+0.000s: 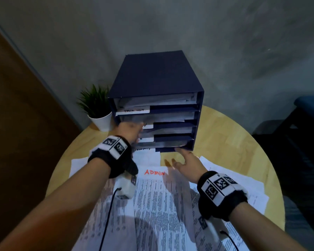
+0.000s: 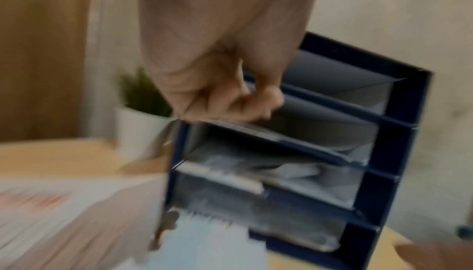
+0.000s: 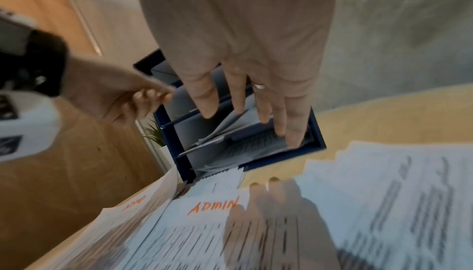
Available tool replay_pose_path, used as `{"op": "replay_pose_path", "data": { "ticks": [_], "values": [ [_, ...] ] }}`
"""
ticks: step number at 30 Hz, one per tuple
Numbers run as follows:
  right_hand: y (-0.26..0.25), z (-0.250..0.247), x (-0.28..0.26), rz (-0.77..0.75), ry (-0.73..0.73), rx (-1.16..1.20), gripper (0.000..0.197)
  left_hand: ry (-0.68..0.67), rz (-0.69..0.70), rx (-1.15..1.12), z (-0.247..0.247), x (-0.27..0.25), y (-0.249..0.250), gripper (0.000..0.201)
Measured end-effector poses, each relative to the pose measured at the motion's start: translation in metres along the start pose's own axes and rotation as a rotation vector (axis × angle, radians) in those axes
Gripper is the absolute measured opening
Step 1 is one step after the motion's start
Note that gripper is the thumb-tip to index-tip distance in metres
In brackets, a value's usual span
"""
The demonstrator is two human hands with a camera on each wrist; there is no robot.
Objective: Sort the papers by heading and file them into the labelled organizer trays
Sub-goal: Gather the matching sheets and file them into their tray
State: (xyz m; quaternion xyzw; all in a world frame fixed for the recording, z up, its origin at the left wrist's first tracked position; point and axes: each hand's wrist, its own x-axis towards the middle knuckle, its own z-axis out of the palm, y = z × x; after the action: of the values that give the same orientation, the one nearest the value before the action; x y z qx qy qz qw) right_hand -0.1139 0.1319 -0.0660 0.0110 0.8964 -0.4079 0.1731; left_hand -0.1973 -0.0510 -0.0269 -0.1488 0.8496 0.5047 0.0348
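Note:
A dark blue organizer (image 1: 156, 78) with several labelled trays holding papers stands at the back of the table. My left hand (image 1: 132, 131) is at the left front of a middle tray. In the left wrist view its fingers (image 2: 225, 102) and thumb curl together on the front edge of a printed sheet (image 2: 245, 129) lying in that tray. My right hand (image 1: 181, 156) is open with straight fingers (image 3: 294, 132) whose tips reach the right front of the bottom tray. Loose papers cover the near table, and the top sheet (image 1: 152, 196) is headed ADMIN in red.
A potted plant (image 1: 98, 109) in a white pot stands just left of the organizer (image 3: 317, 132). The round wooden table (image 1: 225, 133) ends close on the right, beside dark furniture (image 1: 306, 109). A brown door (image 1: 16, 105) and a grey wall lie behind.

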Motion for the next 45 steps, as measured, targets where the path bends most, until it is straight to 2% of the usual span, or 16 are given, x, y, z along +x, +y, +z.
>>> {"op": "replay_pose_path", "data": {
  "ticks": [3,5,9,12,15,16,17,18,20,21,22,23,24,31,40,45],
  "values": [
    [0.016,0.02,-0.004,0.163,-0.087,0.048,0.053,-0.141,-0.272,-0.024,-0.01,-0.021,-0.049,0.031],
    [0.026,0.031,-0.005,0.289,-0.13,0.078,0.054,-0.151,-0.363,0.012,-0.012,-0.039,-0.074,0.025],
    [0.035,0.046,-0.009,0.449,-0.08,0.04,0.049,-0.216,-0.395,0.33,-0.011,-0.068,-0.115,0.026],
    [0.04,0.054,-0.007,0.546,-0.054,0.062,0.05,-0.368,-0.363,0.49,-0.009,-0.086,-0.14,0.056],
    [0.043,0.055,-0.007,0.581,-0.034,0.195,0.016,-0.445,-0.333,0.645,-0.001,-0.099,-0.147,0.074],
    [0.045,0.055,-0.008,0.596,-0.014,0.223,0.033,-0.444,-0.324,0.659,0.001,-0.101,-0.147,0.077],
    [0.043,0.054,-0.011,0.599,-0.019,0.228,0.027,-0.456,-0.318,0.678,0.003,-0.103,-0.146,0.079],
    [0.042,0.054,-0.015,0.57,-0.022,0.219,0.009,-0.467,-0.31,0.696,0.004,-0.104,-0.146,0.079],
    [0.045,0.057,-0.017,0.552,-0.014,0.15,0.016,-0.476,-0.306,0.729,0.004,-0.105,-0.145,0.08],
    [0.041,0.058,-0.02,0.512,-0.009,0.163,0.009,-0.475,-0.307,0.739,0.003,-0.105,-0.145,0.08],
    [0.041,0.06,-0.021,0.48,-0.005,0.178,0.011,-0.47,-0.306,0.746,0.004,-0.105,-0.147,0.08],
    [0.042,0.063,-0.02,0.474,-0.007,0.19,0.029,-0.46,-0.298,0.753,0.005,-0.106,-0.148,0.081],
    [0.041,0.064,-0.02,0.464,0.002,0.204,0.037,-0.448,-0.29,0.76,0.005,-0.107,-0.148,0.081],
    [0.037,0.07,-0.024,0.387,0.124,0.218,0.046,-0.376,-0.262,0.689,0.01,-0.113,-0.153,0.079],
    [0.031,0.032,-0.038,0.24,0.402,0.357,0.029,-0.259,-0.279,0.413,0.006,-0.119,-0.159,0.078],
    [0.029,-0.004,-0.048,0.181,0.486,0.62,0.036,-0.233,-0.125,0.03,-0.008,-0.122,-0.128,0.079]
  ]
}}
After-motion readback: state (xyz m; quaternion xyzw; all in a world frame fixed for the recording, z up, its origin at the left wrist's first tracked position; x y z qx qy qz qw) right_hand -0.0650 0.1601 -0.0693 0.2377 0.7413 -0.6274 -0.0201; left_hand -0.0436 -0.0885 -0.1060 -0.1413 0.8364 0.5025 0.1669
